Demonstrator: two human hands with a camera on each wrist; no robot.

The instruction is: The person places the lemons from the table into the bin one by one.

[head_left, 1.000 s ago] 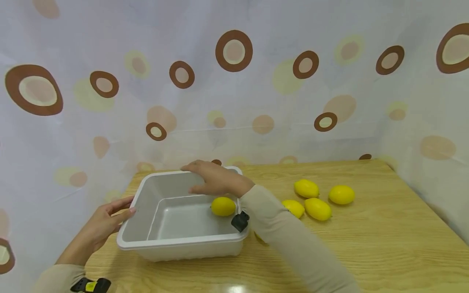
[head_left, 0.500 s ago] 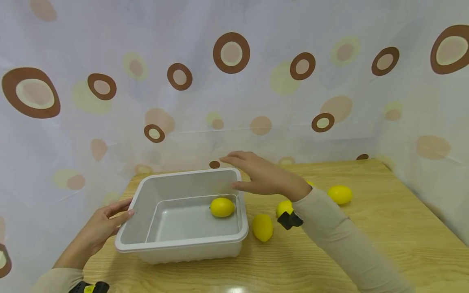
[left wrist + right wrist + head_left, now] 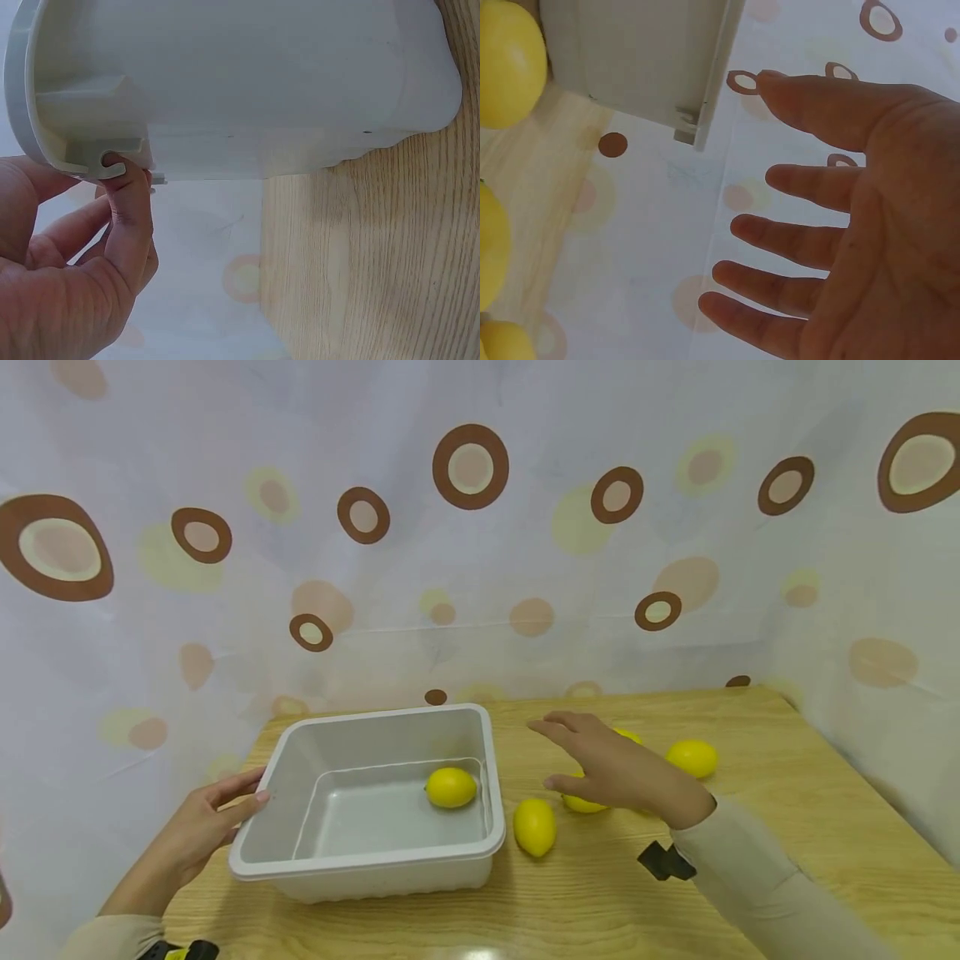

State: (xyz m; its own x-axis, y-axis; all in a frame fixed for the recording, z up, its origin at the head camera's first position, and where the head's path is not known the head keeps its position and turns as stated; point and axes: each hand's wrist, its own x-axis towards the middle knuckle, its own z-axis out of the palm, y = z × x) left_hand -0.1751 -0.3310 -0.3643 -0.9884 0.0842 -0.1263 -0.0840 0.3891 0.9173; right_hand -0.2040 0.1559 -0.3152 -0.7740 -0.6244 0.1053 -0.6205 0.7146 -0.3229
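Note:
My left hand (image 3: pixel 198 827) grips the left rim of a light grey plastic basin (image 3: pixel 367 862), its thumb over the edge. In the left wrist view, a finger hooks under the lip. One yellow lemon (image 3: pixel 451 787) lies inside the basin, toward its right wall. To the right of the basin, my right hand (image 3: pixel 618 768) hovers over the lemons with fingers spread and palm bare. Nearest the basin on the table is a lemon (image 3: pixel 535 827); another lemon (image 3: pixel 583 800) shows partly under the hand, and a third lemon (image 3: pixel 692 759) sits farther right. The hand and forearm hide other lemons.
Everything stands on a wooden table (image 3: pixel 787 793). A white curtain (image 3: pixel 525 527) with brown and beige circles hangs behind it and along the sides. Each wrist wears a black strap (image 3: pixel 666 861).
My right hand has moved from above the basin to the right, over the loose lemons, uncovering the lemon beside the basin. The left hand keeps its hold on the rim.

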